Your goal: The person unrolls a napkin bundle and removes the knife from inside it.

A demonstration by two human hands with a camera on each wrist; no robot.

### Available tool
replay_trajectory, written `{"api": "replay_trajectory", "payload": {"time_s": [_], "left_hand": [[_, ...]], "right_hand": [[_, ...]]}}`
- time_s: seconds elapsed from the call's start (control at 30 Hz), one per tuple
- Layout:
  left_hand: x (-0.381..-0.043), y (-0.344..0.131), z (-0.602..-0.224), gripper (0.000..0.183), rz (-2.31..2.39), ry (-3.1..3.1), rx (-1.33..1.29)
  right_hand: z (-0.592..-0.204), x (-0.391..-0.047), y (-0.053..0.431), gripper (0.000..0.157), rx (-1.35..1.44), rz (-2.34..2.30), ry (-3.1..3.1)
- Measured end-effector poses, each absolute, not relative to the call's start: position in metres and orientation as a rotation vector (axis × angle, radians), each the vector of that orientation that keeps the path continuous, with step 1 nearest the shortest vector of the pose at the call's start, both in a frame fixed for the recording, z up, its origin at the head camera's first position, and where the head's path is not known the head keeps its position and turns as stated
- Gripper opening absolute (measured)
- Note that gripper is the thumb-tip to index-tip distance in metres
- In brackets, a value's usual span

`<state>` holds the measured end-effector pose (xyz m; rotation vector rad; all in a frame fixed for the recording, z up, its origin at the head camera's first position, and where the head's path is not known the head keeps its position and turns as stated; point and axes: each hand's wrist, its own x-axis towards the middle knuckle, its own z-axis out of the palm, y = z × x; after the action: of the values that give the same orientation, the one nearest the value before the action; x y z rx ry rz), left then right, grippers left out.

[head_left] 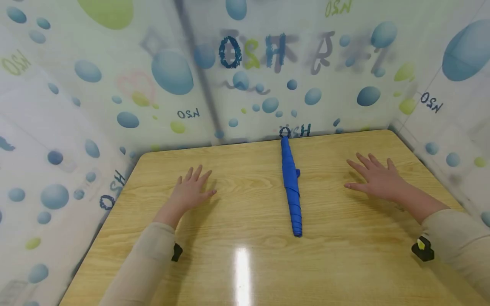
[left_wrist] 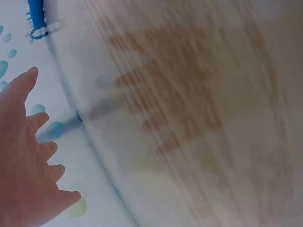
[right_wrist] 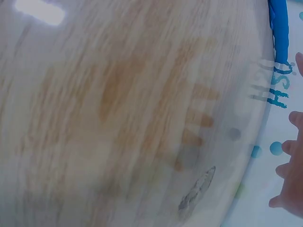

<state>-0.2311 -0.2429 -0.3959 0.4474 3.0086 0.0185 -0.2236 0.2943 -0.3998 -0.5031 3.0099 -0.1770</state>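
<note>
A long, narrow blue bundle [head_left: 292, 187] lies lengthwise on the wooden table between the two hands. Its material is wound in spiral folds, both ends taper, and a small tab sticks out on its right side. To its left, the left hand [head_left: 188, 192] is held over the table, fingers spread, palm down and holding nothing. On the other side hovers the right hand [head_left: 377, 178], also with spread fingers and nothing in its grasp. Both wrist views show part of the blue bundle [left_wrist: 36, 14] at the upper edge, apart from the fingers.
The light wooden table [head_left: 229, 212] has a glossy top that mirrors a lamp and the hands. Behind it and at both sides stand pale walls [head_left: 245, 106] printed with blue and green drops. A dark mark [right_wrist: 198, 191] shows on the tabletop below the right hand.
</note>
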Motion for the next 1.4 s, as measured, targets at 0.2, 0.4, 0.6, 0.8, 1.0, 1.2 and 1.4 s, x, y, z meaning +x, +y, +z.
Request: {"api": "replay_trajectory", "payload": {"time_s": [0.2, 0.4, 0.6, 0.8, 1.0, 1.2, 1.4], "left_hand": [[-0.233, -0.235, -0.397, 0.073, 0.026, 3.007, 0.469], [-0.236, -0.222, -0.399, 0.072, 0.028, 3.006, 0.495], [-0.238, -0.205, -0.397, 0.073, 0.043, 3.013, 0.536], [-0.242, -0.19, -0.397, 0.071, 0.05, 3.033, 0.599], [-0.245, -0.174, -0.395, 0.071, 0.044, 3.031, 0.629], [-0.252, -0.159, -0.394, 0.07, 0.034, 3.012, 0.66], [-0.26, -0.14, -0.386, 0.067, 0.063, 2.997, 0.708]], "right_hand": [[-0.402, -0.226, 0.293, 0.09, -0.516, -0.153, 3.02], [-0.403, -0.225, 0.291, 0.088, -0.54, -0.17, 3.032], [-0.406, -0.227, 0.287, 0.087, -0.564, -0.173, 3.067], [-0.407, -0.227, 0.277, 0.085, -0.618, -0.203, 3.109], [-0.406, -0.228, 0.257, 0.085, -0.669, -0.223, 3.109], [-0.407, -0.23, 0.239, 0.085, -0.733, -0.231, 3.094], [-0.411, -0.234, 0.22, 0.078, -0.81, -0.259, 3.065]]}}
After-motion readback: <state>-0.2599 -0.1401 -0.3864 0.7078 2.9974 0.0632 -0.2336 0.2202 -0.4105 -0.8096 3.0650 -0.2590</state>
